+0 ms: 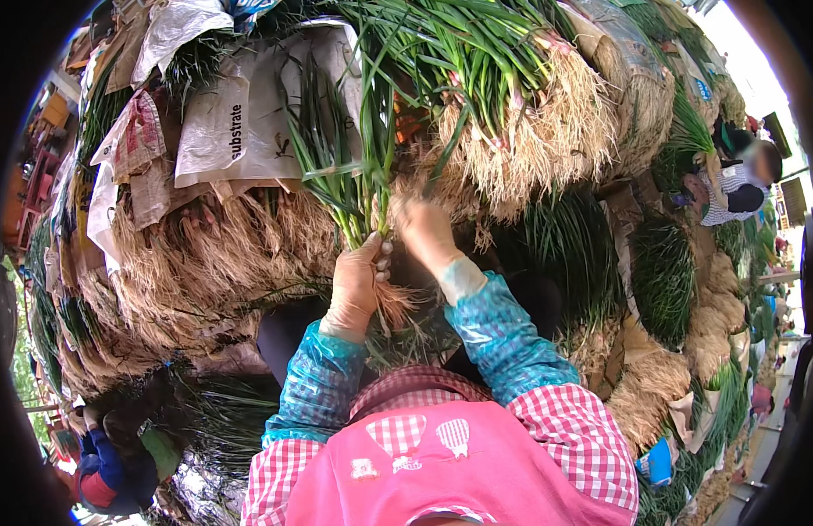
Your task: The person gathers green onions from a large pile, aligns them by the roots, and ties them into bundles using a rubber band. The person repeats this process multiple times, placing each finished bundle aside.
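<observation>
My left hand [355, 283] is closed around a small bunch of green onions [354, 217] near its white bulbs. The leaves point away from me and the reddish roots [394, 304] hang toward my lap. Beside the stems, just right of them, my right hand [423, 227] is slightly blurred with fingers bent; whether it grips a leaf or stem I cannot tell. Both hands appear to wear thin gloves. Beyond the right hand lies a big heap of green onions with pale, stringy roots [551, 125] facing me.
Rows of rooted onion bunches [216, 256] lie at left, partly under a printed plastic sheet [229, 125]. More bundles [663, 276] stand at right, near a blue bag [655, 462]. Another person [742, 187] sits at far right; one more [107, 470] is at lower left.
</observation>
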Demonstrator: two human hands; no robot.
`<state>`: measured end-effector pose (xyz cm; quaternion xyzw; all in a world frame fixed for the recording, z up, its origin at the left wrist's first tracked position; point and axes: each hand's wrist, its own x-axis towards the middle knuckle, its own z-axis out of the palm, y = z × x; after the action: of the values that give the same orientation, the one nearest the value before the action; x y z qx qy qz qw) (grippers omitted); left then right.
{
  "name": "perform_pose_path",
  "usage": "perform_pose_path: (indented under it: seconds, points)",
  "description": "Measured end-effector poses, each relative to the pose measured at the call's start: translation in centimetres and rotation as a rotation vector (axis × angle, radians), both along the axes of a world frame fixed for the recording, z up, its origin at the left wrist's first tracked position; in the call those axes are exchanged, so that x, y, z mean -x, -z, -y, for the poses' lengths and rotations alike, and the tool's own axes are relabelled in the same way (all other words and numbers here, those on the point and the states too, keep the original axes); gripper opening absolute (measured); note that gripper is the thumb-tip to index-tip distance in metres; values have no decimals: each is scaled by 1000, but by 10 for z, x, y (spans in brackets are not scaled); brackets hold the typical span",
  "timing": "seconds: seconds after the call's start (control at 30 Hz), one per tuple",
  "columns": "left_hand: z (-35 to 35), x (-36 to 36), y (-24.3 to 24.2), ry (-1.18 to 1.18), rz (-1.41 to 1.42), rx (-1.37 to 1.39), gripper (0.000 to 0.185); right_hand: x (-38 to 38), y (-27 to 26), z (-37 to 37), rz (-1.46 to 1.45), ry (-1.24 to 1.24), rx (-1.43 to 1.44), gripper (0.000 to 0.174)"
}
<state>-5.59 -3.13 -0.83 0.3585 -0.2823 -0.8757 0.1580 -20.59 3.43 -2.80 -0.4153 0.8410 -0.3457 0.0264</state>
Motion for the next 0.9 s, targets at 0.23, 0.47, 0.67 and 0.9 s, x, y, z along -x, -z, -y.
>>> perform_pose_path:
  seconds: [0.23, 0.47, 0.67, 0.9]
  points:
    - [-11, -3, 2, 106, 65, 23, 20, -7, -20, 3, -151, -38, 426, 20]
    - [-5, -9, 21, 103, 22, -35, 19, -35, -25, 9, 548, -201, 363, 20]
    - [-4, -27, 15, 1, -79, -174, 19, 49, -23, -35, 1376, 100, 1239, 27]
    - [-2, -26, 19, -15, -27, -169, 21, -34, 87, -100, 1275, 372, 411, 27]
